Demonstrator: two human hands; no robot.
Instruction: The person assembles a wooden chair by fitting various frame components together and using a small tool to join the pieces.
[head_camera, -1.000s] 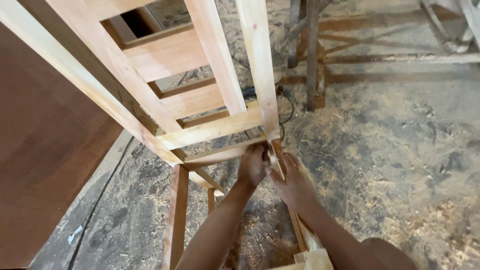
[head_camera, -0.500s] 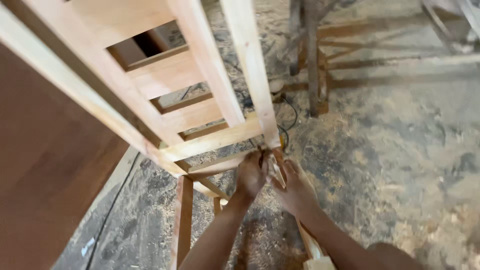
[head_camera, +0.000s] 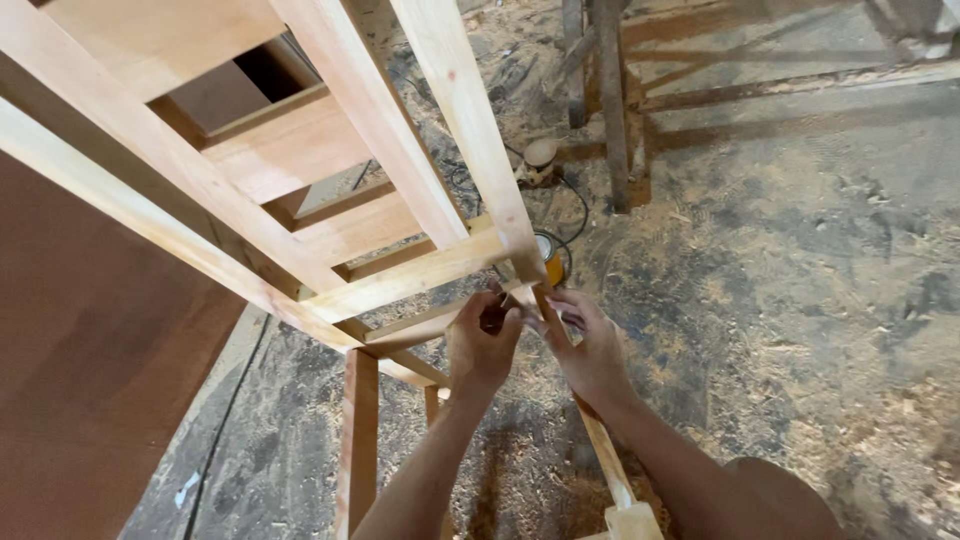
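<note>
A pale wooden frame (head_camera: 400, 270) of slats and rails fills the upper left, tilted away from me. My left hand (head_camera: 483, 348) is at the frame's lower corner joint, its fingertips pinched together against the wood. What they pinch is too small to tell. My right hand (head_camera: 592, 352) faces it from the right, and its fingers wrap the thin slanted wooden leg (head_camera: 608, 470) just below that joint. The fingertips of both hands nearly touch at the corner.
A large brown board (head_camera: 90, 380) stands at the left. The floor (head_camera: 800, 300) is covered in sawdust. Behind the corner lie a small yellow can (head_camera: 550, 262) and a dark cable (head_camera: 580, 205). Dark wooden posts (head_camera: 610, 100) stand farther back.
Both hands have stayed at the corner joint and drawn closer together, fingertips now meeting at the wood. The view has shifted slightly, and the frame sits larger in it.
</note>
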